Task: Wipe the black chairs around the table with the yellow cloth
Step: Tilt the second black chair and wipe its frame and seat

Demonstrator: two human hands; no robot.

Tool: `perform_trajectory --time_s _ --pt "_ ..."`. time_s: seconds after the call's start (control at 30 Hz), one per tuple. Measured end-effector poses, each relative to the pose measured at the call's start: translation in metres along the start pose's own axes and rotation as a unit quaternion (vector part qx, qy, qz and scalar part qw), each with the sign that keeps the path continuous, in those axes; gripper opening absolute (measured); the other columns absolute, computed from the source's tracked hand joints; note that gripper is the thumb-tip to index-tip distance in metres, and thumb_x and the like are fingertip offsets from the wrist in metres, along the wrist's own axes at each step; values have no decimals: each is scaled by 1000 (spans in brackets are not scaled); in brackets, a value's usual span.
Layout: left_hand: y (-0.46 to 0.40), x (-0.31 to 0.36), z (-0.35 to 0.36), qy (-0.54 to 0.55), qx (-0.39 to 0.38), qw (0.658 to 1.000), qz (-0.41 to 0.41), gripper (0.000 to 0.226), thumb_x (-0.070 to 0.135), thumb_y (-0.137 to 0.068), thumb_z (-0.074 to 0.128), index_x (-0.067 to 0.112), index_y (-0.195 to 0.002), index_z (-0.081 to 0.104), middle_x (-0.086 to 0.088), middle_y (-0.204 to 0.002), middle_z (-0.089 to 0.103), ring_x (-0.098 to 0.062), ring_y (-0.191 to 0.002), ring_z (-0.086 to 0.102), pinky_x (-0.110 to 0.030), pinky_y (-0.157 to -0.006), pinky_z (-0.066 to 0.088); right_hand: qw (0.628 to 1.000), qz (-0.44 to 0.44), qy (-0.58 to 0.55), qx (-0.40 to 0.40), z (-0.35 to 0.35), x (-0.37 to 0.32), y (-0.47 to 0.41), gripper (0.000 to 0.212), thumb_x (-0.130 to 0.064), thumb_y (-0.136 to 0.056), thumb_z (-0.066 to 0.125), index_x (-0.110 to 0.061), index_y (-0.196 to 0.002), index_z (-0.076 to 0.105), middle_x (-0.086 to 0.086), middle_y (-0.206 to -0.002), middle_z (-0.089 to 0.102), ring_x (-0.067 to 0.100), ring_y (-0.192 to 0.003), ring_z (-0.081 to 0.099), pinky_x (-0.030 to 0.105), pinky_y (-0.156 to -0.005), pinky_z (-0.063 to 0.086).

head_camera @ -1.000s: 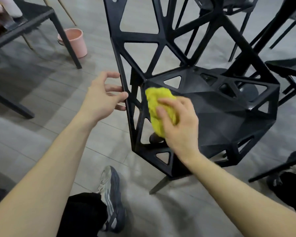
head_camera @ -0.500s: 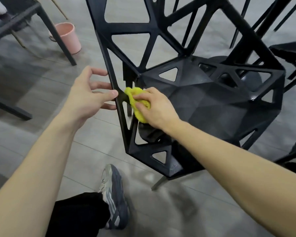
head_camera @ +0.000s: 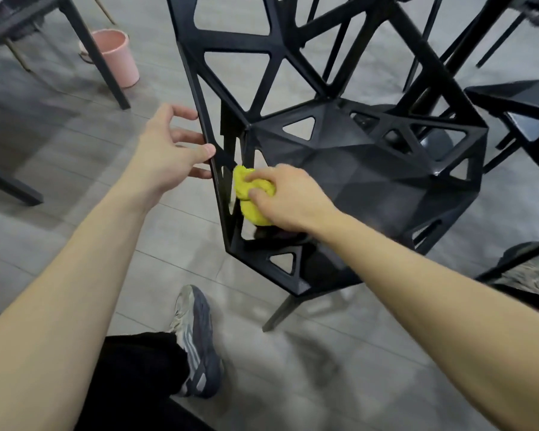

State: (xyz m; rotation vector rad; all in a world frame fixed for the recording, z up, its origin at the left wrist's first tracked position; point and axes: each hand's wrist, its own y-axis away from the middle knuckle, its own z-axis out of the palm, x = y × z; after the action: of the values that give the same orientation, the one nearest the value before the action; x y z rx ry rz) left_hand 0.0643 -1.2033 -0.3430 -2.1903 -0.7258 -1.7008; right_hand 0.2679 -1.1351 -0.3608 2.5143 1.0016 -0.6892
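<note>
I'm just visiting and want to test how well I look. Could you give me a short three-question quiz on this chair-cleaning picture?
1. True or false: the right hand holds the cloth against the chair.
2. What is the left hand doing? A) carrying the bucket B) touching the edge of the chair's back with its fingertips C) resting on the shoe
3. Fill in: the bucket standing on the floor is ____ in colour.

Key: 1 true; 2 B; 3 pink.
</note>
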Motion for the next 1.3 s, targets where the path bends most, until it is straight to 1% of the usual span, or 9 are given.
perform_trajectory --time_s 0.27,0.43,0.57,0.63,0.73,0.9,1.07,1.23,1.3 --pt "2 -3 1 1 12 1000 2 45 -3 -97 72 17 -131 49 -20 -116 75 -25 -92 78 -40 -71 67 985 -45 -61 152 36 -19 82 36 -53 -95 65 -34 -124 75 -6 -107 75 22 -103 68 38 -90 56" --pt "27 -7 15 -114 1 993 -19 58 15 -108 63 25 -159 38 -4 -103 71 -18 -85 76 -40 -64 67 980 -101 4 172 81 19 105 48 -49 -99 67 -29 -143 65 8 -125 57 31 -113 58 43 -99 53" --pt "66 -17 28 -198 -218 946 -131 29 23 -115 48 10 -140 53 -17 -115 74 -30 -84 80 -54 -69 68 970 19 59 233 39 107 111 40 -44 -100 60 -11 -118 75 11 -110 52 34 -102 54 45 -98 49" --pt "72 -16 35 -183 -242 938 -170 26 18 -117 41 5 -132 57 -17 -115 77 -31 -84 82 -50 -70 69 951 129 100 263 15 134 86 42 -40 -99 56 -5 -112 73 15 -115 51 39 -108 51 48 -102 45" --pt "66 -12 34 -159 -232 939 -199 26 13 -116 42 3 -134 58 -15 -114 80 -33 -85 82 -45 -68 69 947 186 -1 262 13 107 60 53 -42 -99 58 -9 -140 56 15 -135 54 39 -128 50 44 -108 40" --pt "53 -10 30 -177 -175 947 -204 32 30 -117 42 4 -122 61 -20 -107 78 -34 -77 81 -50 -67 68 982 -121 -87 116 72 29 101 58 -40 -102 68 -15 -151 50 1 -157 47 15 -152 39 28 -124 32" --pt "32 -13 26 -232 -24 969 -83 40 39 -113 48 18 -146 49 -6 -95 76 -29 -77 79 -50 -76 68 970 -223 11 91 36 84 59 54 -47 -99 70 -10 -138 67 11 -152 51 25 -146 45 33 -125 32" --pt "10 -19 36 -241 44 969 -19 49 44 -110 49 27 -154 37 4 -102 74 -32 -100 74 -51 -97 57 961 109 33 253 -24 164 -59 55 -37 -100 59 -19 -152 51 17 -133 56 42 -123 56 45 -105 45" --pt "-3 -17 41 -196 73 978 -9 42 44 -110 49 29 -148 39 12 -100 70 -30 -105 72 -51 -98 56 944 155 50 287 -23 153 -70 42 -32 -99 60 -12 -136 63 19 -127 59 45 -118 59 45 -101 46"
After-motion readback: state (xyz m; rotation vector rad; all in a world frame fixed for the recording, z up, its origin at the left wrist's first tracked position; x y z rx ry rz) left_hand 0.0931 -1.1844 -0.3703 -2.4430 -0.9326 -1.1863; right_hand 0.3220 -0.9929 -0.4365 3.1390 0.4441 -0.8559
